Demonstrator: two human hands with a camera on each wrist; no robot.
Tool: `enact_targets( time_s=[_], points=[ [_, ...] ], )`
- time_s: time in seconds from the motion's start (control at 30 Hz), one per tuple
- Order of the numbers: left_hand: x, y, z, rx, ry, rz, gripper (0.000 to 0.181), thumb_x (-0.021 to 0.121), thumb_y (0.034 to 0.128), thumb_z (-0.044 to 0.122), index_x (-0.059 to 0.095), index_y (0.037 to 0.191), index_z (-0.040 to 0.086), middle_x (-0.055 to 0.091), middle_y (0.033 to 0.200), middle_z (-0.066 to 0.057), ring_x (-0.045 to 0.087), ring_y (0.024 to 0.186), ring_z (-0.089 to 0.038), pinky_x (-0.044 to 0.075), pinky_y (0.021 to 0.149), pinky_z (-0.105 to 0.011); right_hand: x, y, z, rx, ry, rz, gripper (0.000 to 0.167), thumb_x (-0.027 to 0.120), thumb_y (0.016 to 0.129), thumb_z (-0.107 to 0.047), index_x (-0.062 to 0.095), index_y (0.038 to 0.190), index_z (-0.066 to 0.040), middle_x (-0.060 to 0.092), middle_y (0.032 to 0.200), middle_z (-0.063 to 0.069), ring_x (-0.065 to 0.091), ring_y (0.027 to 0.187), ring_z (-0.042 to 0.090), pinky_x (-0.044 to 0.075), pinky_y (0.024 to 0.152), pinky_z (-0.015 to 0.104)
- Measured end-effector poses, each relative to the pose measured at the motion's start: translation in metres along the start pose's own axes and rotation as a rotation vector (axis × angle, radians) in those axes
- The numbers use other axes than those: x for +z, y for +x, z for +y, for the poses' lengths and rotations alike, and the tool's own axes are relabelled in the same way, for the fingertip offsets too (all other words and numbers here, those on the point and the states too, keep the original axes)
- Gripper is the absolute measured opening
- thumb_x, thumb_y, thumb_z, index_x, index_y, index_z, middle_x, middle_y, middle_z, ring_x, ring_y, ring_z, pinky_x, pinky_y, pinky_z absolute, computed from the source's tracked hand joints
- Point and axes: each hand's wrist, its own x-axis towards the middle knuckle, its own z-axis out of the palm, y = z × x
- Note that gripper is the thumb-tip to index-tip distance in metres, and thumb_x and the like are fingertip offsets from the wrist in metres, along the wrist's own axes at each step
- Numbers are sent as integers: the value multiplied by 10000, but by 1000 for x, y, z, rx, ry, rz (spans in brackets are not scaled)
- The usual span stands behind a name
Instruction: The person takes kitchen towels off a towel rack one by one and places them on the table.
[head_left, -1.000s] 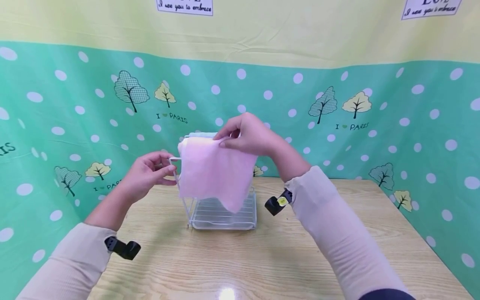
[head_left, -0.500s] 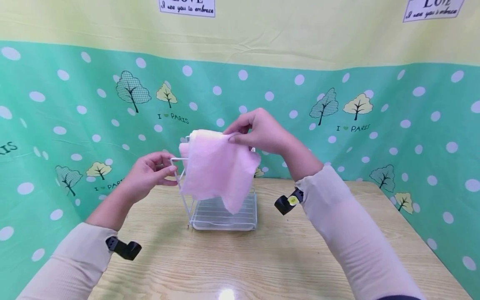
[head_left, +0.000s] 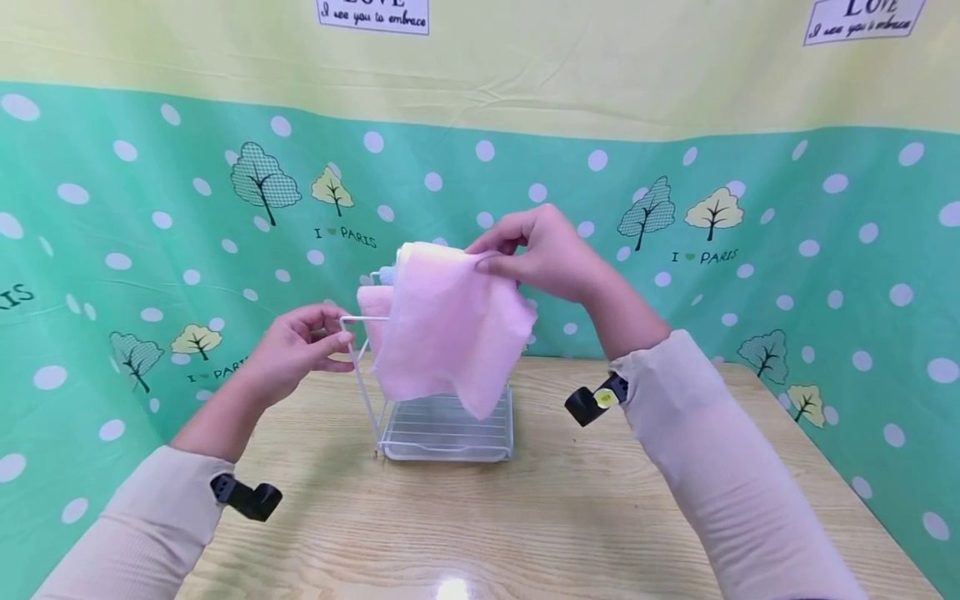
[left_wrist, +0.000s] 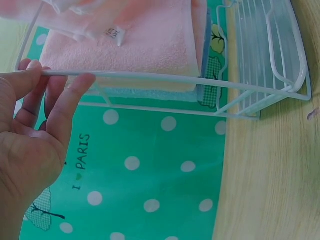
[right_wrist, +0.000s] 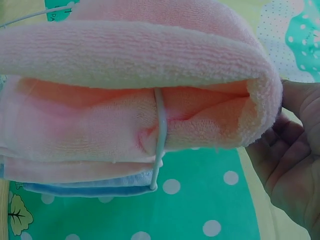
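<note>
A pink towel [head_left: 450, 325] hangs from my right hand [head_left: 551, 254], which pinches its upper edge between thumb and fingers. In the right wrist view the towel [right_wrist: 135, 55] is folded over, with a white bar passing near its underside. My left hand [head_left: 296, 354] grips the upright wire at the left of a white wire rack [head_left: 365, 392]. Behind the held towel, a second pink towel [left_wrist: 140, 50] hangs on the rack, with a blue towel [right_wrist: 90, 190] beyond it. Most of both is hidden in the head view.
The rack's base has a pale tray [head_left: 450, 452] under wire bars and stands on a wood-grain table [head_left: 450, 517]. A green and yellow printed curtain [head_left: 570, 108] surrounds the table at the back and sides.
The right hand has moved up and to the right, drawing the pink towel with it. More of the second pink towel shows at the left. My left hand stays on the rack.
</note>
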Motion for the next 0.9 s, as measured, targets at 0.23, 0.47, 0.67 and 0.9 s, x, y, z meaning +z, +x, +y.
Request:
enact_targets(
  time_s=[0.23, 0.47, 0.67, 0.9],
  points=[
    [1, 0, 1, -11, 23, 7, 136, 656, 929, 39, 650, 1036, 122, 617, 894, -62, 671, 834, -187, 612, 715, -412, -11, -3, -2, 1, 2, 27, 150, 787, 818, -61, 780, 966, -83, 723, 860, 32, 574, 718, 210, 495, 538, 210],
    [1, 0, 2, -13, 13, 10, 134, 658, 926, 36, 652, 1033, 118, 613, 895, -65, 670, 838, -207, 612, 712, -412, -19, -6, -4, 25, 18, 61, 159, 789, 814, -52, 781, 968, -88, 708, 812, 58, 551, 713, 229, 482, 527, 208],
    [0, -1, 1, -11, 20, 7, 134, 655, 928, 35, 647, 1038, 110, 611, 906, -78, 667, 843, -206, 612, 714, -412, -26, -10, -4, 70, 21, 88, 161, 794, 818, -81, 783, 977, -101, 688, 798, 82, 553, 721, 235, 481, 524, 204],
    [0, 0, 0, -13, 28, 7, 136, 660, 927, 44, 644, 1046, 107, 608, 914, -78, 662, 848, -206, 612, 716, -412, -33, -15, 2, 53, 2, 183, 158, 800, 820, -121, 784, 976, -103, 665, 777, 67, 542, 723, 219, 445, 506, 195]
  ],
)
